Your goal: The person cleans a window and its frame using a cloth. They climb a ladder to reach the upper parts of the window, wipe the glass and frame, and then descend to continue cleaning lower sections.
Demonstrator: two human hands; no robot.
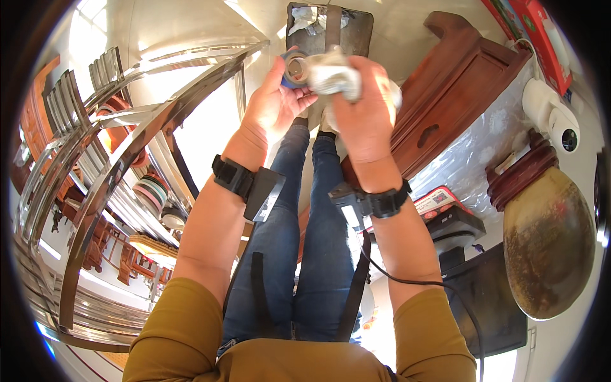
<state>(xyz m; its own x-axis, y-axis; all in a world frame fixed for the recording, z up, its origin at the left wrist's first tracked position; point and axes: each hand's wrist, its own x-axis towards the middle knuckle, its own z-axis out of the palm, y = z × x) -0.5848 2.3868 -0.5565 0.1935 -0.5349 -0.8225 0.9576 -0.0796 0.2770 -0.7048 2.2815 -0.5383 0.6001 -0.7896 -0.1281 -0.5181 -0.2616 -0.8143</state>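
Note:
In front of me my left hand (275, 102) is closed on a small round object (294, 69) with a blue outer side and a pale ring round its opening, perhaps a cup or a roll. My right hand (368, 105) grips a crumpled white cloth or tissue (336, 76), smeared by motion. The white wad is right against the ring's right side; whether they touch I cannot tell. Beyond both hands lies a dark box-like bag (356, 32) with a brown strap (333, 25) across it and crumpled white and grey material (309, 20) on top.
A curved shiny metal railing (149, 102) runs along my left, with wooden chairs (137, 261) beyond it. To the right are reddish-brown wooden furniture (439, 89), a white camera (554, 118), a large brown-and-tan vase-like object (547, 242), and a dark screen (487, 299). A black cable (414, 281) crosses my right forearm.

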